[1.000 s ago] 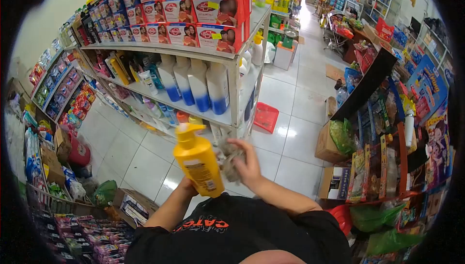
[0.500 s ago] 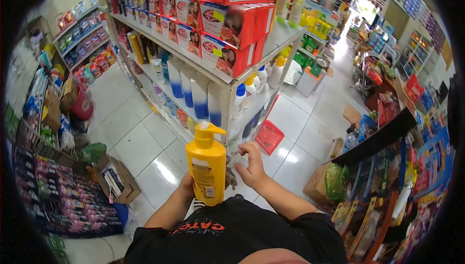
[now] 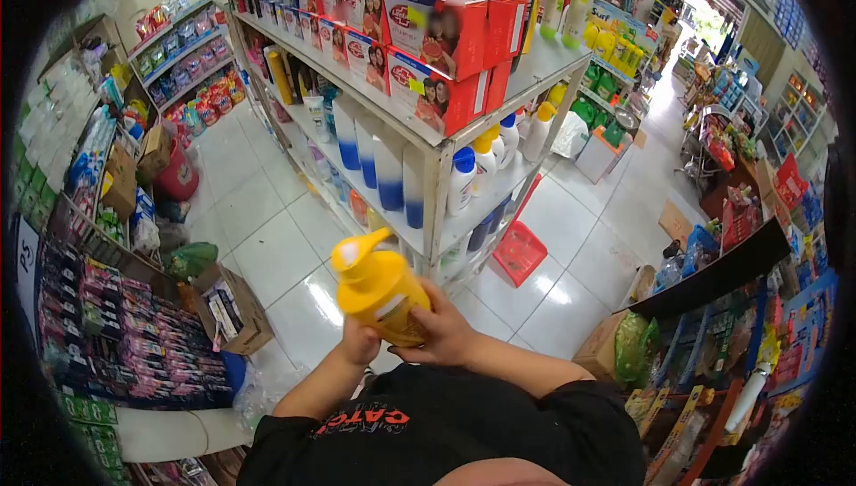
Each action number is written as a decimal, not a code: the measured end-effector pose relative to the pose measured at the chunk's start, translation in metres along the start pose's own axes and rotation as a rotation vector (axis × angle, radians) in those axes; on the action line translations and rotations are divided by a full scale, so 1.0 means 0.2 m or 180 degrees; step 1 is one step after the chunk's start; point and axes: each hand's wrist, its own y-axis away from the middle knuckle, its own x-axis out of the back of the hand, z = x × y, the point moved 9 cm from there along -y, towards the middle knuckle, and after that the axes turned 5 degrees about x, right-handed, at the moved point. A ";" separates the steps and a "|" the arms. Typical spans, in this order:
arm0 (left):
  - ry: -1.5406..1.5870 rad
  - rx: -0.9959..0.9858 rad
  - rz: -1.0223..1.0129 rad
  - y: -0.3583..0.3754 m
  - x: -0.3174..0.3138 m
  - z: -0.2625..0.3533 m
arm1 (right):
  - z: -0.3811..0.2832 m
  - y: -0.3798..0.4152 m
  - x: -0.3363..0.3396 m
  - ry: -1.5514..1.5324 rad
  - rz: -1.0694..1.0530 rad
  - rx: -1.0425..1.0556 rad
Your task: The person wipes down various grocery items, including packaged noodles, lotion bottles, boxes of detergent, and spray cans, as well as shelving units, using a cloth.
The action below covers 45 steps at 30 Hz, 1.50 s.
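Note:
A yellow pump bottle (image 3: pixel 379 294) is held in front of my body, tilted with its pump head up and to the left. My left hand (image 3: pixel 361 341) grips its lower left side, the thumb pressed against the plastic. On the right side, my right hand (image 3: pixel 439 325) wraps around the bottle with fingers over its label. Its base is hidden behind my hands. Beyond the bottle stands the corner of a white metal shelf (image 3: pixel 434 196) with white and blue bottles (image 3: pixel 390 172) on its middle level.
Red soap boxes (image 3: pixel 437 94) are stacked on the shelf top. A red dustpan (image 3: pixel 519 254) lies on the tiled floor (image 3: pixel 294 245). An open cardboard box (image 3: pixel 234 312) sits at the left. Packed goods line a dark-edged rack (image 3: pixel 704 272) at the right.
My right hand has moved from beside the bottle onto it. The bottle has turned and tipped, its pump swinging to the left. The view has shifted slightly.

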 end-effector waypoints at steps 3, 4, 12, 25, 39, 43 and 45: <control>-0.0324 -0.0473 0.0312 -0.04 0.14 0.18 | 0.03 -0.05 -0.11 -0.0080 -0.0083 -0.0182; -0.0442 -0.0633 0.0455 -0.06 0.16 0.25 | 0.06 -0.06 -0.14 -0.0077 -0.0032 -0.0244; -0.2586 -0.1837 0.0603 0.00 0.14 0.22 | 0.14 -0.03 -0.03 0.0557 0.0405 -0.0948; -0.2611 -0.3078 -0.1153 0.16 -0.18 0.37 | 0.07 -0.14 0.15 -0.0879 -0.1263 -0.1548; -0.1267 -0.2074 0.1578 0.10 0.20 0.60 | 0.00 -0.20 -0.21 -0.1365 -0.1612 -0.0942; -0.2197 -0.1589 0.1318 0.08 0.13 0.37 | 0.00 -0.27 -0.08 -0.0814 -0.0809 -0.0467; -0.1318 -0.1127 0.0895 0.03 0.16 0.21 | 0.00 -0.27 -0.02 -0.0742 -0.0473 -0.0670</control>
